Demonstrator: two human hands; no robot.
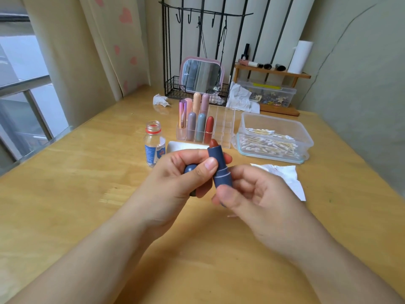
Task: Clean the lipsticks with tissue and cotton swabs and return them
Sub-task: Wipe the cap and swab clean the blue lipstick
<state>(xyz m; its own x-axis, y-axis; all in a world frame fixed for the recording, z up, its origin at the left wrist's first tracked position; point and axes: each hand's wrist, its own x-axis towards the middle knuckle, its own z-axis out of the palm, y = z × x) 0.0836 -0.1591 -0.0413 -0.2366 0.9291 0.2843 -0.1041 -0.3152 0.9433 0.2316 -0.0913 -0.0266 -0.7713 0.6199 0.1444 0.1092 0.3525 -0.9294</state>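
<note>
We hold an open blue lipstick (220,170) upright between both hands, its brown-red tip above our fingers. Our left hand (175,178) pinches the upper tube with thumb and forefinger, and its other fingers curl round the blue cap (190,168) tucked in the palm. Our right hand (247,194) grips the base of the tube, thumb across the bottom. Just beyond our right hand a white tissue (287,178) lies on the wooden table (87,172). Farther out past the hands stands the clear organiser (225,126) with capped lipsticks in its left slots. To its right is a plastic box of cotton swabs (271,141). Beyond our left hand stands a small open bottle (154,145).
</note>
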